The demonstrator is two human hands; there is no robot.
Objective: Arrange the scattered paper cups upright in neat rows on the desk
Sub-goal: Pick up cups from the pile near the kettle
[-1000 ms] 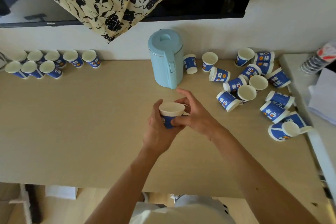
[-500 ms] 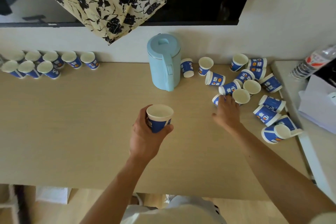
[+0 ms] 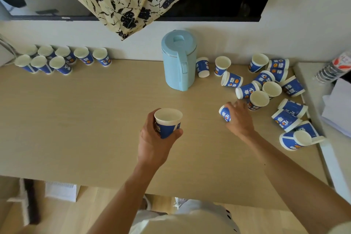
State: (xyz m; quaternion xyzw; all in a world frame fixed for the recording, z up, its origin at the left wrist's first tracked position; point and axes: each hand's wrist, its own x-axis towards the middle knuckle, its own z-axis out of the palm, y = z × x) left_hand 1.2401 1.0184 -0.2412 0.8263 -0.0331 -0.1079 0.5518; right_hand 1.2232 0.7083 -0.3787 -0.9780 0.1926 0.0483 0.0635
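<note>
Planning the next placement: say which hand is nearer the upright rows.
Left. The left hand holds a cup mid-desk, right of the rows; the right hand grips a tipped cup farther right.

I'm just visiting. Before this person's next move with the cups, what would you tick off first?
1. Left hand grips a paper cup upright, mouth up: ok.
2. Right hand has fingers round a tipped cup: ok.
3. Tipped cup undented: cannot tell, the hand hides most of it.
4. Front row at far left has bare desk beside its third cup: ok.
5. Kettle stands off the way to the rows: ok.
6. Scattered cups at right all upright: not ok, several lie sideways.
</note>
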